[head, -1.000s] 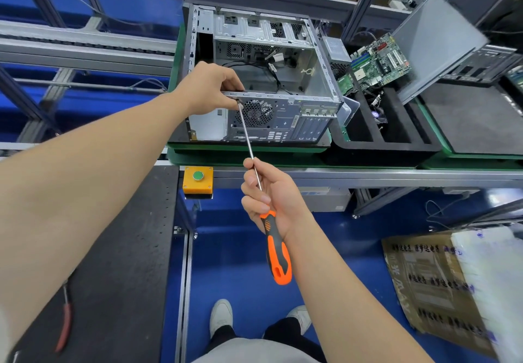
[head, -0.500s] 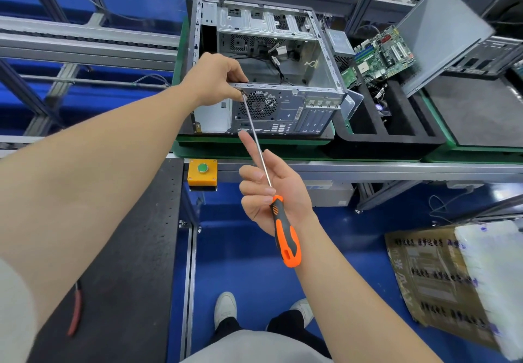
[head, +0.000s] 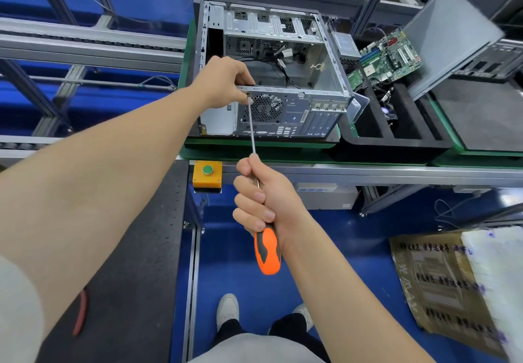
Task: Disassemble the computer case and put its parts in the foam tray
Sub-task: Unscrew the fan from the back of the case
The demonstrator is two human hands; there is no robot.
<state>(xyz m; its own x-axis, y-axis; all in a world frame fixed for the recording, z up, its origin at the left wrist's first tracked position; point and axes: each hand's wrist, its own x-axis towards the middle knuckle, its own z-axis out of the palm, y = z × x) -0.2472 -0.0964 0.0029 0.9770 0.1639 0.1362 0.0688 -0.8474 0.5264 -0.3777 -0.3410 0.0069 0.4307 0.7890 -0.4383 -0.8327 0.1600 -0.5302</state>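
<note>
- Head view: the opened computer case [head: 291,113] sat with its rear fan panel facing the person, just left of the black foam tray [head: 396,147].
- The left hand [head: 223,85] curled over the case's upper rear edge, perhaps pinching a screw.
- The right hand [head: 263,195] was clamped round the orange-handled screwdriver [head: 267,252], its tip at that corner.
- A motherboard [head: 387,56] leaned in the tray.
</note>
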